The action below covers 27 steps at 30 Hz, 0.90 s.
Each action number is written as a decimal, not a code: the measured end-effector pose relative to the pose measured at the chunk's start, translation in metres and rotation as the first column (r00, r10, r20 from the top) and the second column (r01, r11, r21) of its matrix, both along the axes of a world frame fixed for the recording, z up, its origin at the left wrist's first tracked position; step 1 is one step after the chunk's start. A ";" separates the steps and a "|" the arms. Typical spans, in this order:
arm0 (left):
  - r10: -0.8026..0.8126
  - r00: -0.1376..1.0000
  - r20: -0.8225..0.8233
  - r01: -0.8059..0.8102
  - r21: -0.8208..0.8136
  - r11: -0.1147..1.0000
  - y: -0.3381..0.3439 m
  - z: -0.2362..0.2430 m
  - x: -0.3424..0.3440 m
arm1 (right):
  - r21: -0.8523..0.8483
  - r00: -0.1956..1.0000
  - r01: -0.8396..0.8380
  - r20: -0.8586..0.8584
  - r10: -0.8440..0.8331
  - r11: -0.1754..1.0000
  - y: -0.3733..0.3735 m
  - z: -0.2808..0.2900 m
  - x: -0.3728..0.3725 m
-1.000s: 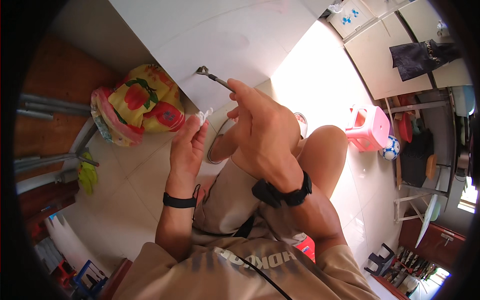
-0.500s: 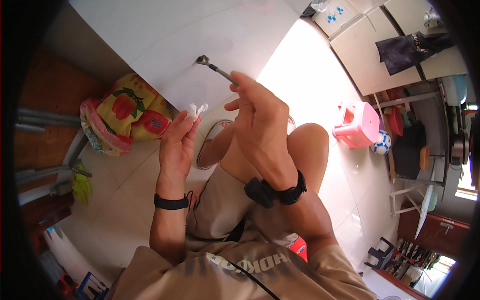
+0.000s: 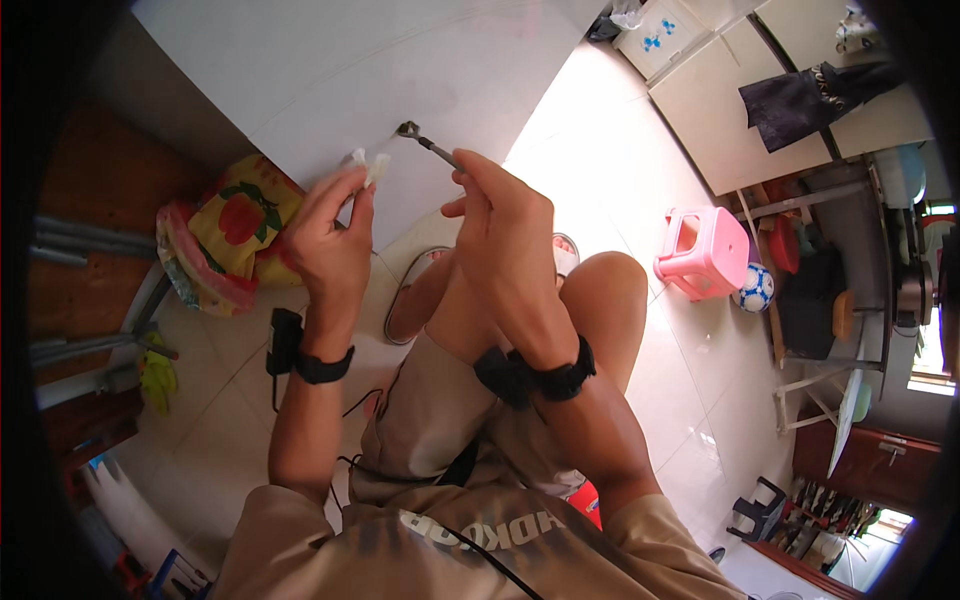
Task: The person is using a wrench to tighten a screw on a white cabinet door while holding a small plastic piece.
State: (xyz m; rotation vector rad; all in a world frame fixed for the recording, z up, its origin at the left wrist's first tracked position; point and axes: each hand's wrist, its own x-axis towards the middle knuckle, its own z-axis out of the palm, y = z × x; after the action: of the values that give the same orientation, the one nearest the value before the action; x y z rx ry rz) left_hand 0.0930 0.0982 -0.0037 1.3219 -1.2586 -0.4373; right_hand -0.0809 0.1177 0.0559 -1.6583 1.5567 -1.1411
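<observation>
My left hand is raised toward the white panel, its fingers pinching a crumpled white tissue to the left of a slim metal tool. My right hand grips that tool by its grey handle; its small metal head lies at or very near the panel's surface, and I cannot tell whether it touches. Both wrists wear black straps with small devices. Below the hands are my bent knees and sandalled feet.
Yellow fruit-printed bags lie at left by metal tubes and a bright green item. A pink stool and a ball stand on the tiled floor at right, near cream cabinets with a black bag.
My left hand has moved up toward the panel and turned over with the tissue, bringing the device at its wrist into sight. My right hand still holds the tool near the same spot.
</observation>
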 end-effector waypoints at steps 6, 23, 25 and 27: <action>0.038 0.796 0.604 0.246 -0.380 0.892 -0.040 0.011 0.005 | -0.014 0.995 0.078 0.070 -0.077 0.997 0.001 0.005 -0.016; -0.321 0.764 0.560 0.196 0.273 0.942 0.026 -0.095 0.042 | -0.140 0.986 -0.166 -0.035 0.163 0.976 0.014 -0.018 0.017; -0.293 0.829 0.477 0.152 0.312 0.938 0.050 -0.104 0.044 | -0.155 0.967 -0.227 -0.151 0.204 0.962 0.012 -0.032 0.021; -0.083 0.917 0.390 0.006 0.194 0.981 0.069 -0.111 0.049 | -0.152 0.965 -0.258 -0.092 0.246 0.954 0.021 -0.014 0.025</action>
State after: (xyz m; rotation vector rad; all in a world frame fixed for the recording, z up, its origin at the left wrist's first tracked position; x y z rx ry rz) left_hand 0.1416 0.1673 -0.1150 1.6014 -1.6173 -0.3346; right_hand -0.0562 0.1387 0.0415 -1.9621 1.2755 -1.1055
